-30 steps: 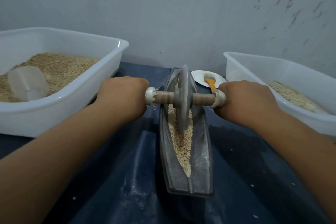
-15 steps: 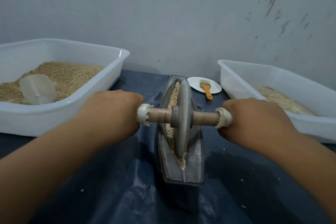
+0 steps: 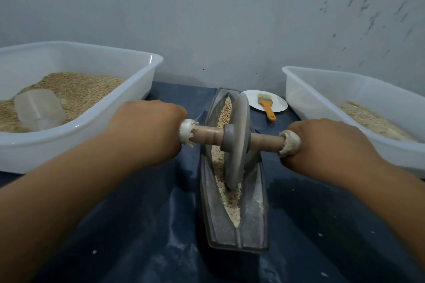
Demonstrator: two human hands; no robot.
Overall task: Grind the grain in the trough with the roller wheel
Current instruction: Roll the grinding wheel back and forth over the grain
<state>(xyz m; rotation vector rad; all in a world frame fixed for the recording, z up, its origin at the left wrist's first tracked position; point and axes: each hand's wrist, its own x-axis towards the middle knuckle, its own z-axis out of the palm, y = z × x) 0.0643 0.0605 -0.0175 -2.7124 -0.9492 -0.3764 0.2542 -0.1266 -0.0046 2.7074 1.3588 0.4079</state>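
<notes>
While both hands grip the wooden axle, left hand (image 3: 147, 131) curled round its left end and right hand (image 3: 331, 145) round its right end, the roller wheel (image 3: 236, 142) stands in the boat-shaped metal trough (image 3: 255, 220), its rim bedded in the grain (image 3: 230, 197) toward the near half.

Risks, as judged:
- The wheel leans slightly right at the top. Uneven pressure from the 2 hands could make the rim climb the sloped wall and jump the groove.
- The trough looks narrow and sits loose on the dark blue sheet (image 3: 138, 225) covering the table. A side thrust could tip or slide it.
- Grain is heaped at the near point, so a hard pull toward the body could push it over the end. Scattered specks already lie on the sheet.
- Frayed white wrapping at both axle ends may slip under the palms.

Surroundings: a white tub (image 3: 138, 99) of grain with a clear scoop (image 3: 39, 110) at left; a second white tub (image 3: 358, 108) at right; a white plate (image 3: 278, 101) carrying an orange-handled brush (image 3: 266, 108) just beyond the trough. Both tubs stand close to the knuckles, limiting sideways room. Nothing blocks the wheel's path along the groove.
</notes>
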